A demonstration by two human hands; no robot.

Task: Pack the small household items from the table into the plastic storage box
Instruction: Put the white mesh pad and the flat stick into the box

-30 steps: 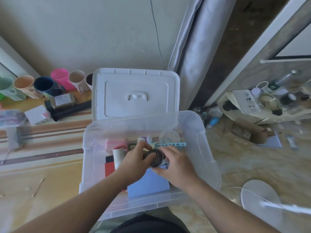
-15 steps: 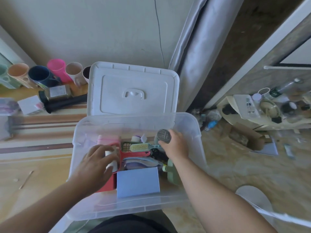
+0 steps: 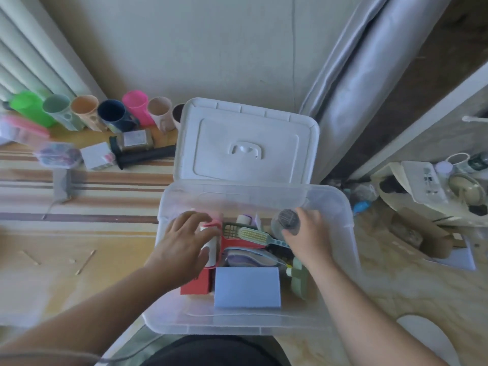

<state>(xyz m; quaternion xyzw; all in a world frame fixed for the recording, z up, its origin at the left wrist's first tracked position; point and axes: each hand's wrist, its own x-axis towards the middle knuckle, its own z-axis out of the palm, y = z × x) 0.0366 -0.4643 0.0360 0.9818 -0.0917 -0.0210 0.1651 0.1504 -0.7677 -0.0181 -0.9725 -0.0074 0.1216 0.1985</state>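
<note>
Clear plastic storage box sits nearest, packed with items. Inside it, the left hand curls round a white roll, and the right hand grips a small round jar. Beyond, its white lid lies on the table.

Soft, even daylight fills the scene, bright but not harsh, with a slightly washed-out, milky cast over the pale wall. Shadows are faint and diffuse; the deepest dark sits in the top right corner. The grey curtain carries a long bluish sheen along its folds. The wide-angle lens bends straight lines, so the wall and the ribbed panel at upper left lean outward toward the corners. Motion blur smears the left edge, where small items on the striped table lose their outlines, and softens both forearms at the bottom. The centre is sharper, though fine detail stays mushy throughout.
</note>
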